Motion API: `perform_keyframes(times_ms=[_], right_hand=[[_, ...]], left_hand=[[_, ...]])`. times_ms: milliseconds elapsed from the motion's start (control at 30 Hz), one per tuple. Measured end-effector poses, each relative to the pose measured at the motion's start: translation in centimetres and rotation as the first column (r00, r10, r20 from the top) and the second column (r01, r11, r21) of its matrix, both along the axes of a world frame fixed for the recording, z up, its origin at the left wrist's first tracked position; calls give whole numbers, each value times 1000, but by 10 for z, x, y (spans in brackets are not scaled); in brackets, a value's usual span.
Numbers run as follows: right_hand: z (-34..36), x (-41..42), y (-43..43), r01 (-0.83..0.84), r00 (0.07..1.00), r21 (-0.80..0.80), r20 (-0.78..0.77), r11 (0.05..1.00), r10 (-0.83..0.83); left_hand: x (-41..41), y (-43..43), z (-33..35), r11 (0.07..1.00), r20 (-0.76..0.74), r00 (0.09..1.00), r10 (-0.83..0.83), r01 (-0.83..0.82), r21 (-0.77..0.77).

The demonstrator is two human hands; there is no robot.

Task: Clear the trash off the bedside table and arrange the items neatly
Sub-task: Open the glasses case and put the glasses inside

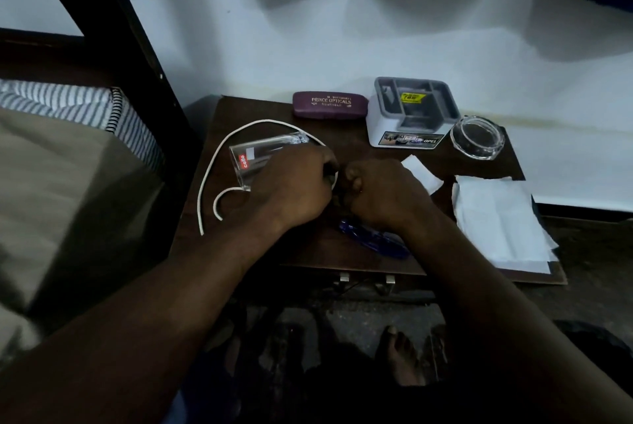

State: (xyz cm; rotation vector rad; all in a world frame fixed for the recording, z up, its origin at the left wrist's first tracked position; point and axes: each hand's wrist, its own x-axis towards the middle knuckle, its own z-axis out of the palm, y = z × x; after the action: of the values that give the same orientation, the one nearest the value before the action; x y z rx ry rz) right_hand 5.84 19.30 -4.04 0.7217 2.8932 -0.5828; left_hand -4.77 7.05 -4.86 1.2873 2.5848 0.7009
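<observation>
On the dark wooden bedside table (pixel 301 252) my two hands meet at the middle. My left hand (pixel 298 184) curls round a small dark piece at the end of a white cable (pixel 219 156), which loops away to the left. My right hand (pixel 376 191) is curled tight against it and pinches the same dark end, mostly hidden. A clear drinking glass (pixel 253 160) with a red label lies on its side just behind my left hand. White paper scraps (pixel 419 170) lie beside my right hand. A blue wrapper (pixel 373 237) shows under my right wrist.
A purple spectacle case (pixel 330 105), a grey and white organiser box (pixel 407 115) and a glass ashtray (pixel 478 137) line the table's back edge. White sheets (pixel 500 221) overhang the right side. A bed with a striped pillow (pixel 68 105) stands at the left, and bare feet are below.
</observation>
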Motion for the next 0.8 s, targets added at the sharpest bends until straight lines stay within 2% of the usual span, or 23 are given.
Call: perform_keyframes(times_ms=[200, 300, 400, 500, 600, 700, 800], right_hand=[[1, -4, 16, 74, 992, -6, -105, 997, -74], [-2, -8, 27, 104, 985, 20, -138, 994, -100], [-4, -9, 35, 137, 973, -34, -185, 990, -141], [-5, -6, 37, 142, 957, -102, -242, 985, -163], [-10, -6, 38, 140, 946, -110, -278, 984, -166], [-13, -10, 41, 142, 944, -118, -282, 983, -171], [-16, -15, 42, 142, 948, -99, -274, 985, -164]], left_hand=[[-1, 23, 5, 999, -2, 1000, 22, -22, 40], [-11, 37, 6, 994, -52, 997, 52, -46, 99], [-34, 56, 4, 990, -189, 977, 104, -84, 111], [-63, 83, -2, 992, -301, 951, 69, -97, -80], [-86, 108, -9, 957, -285, 958, -27, -58, -285], [-94, 126, -16, 945, -307, 948, -79, -27, -326], [-96, 134, -21, 934, -365, 928, -70, -68, -351]])
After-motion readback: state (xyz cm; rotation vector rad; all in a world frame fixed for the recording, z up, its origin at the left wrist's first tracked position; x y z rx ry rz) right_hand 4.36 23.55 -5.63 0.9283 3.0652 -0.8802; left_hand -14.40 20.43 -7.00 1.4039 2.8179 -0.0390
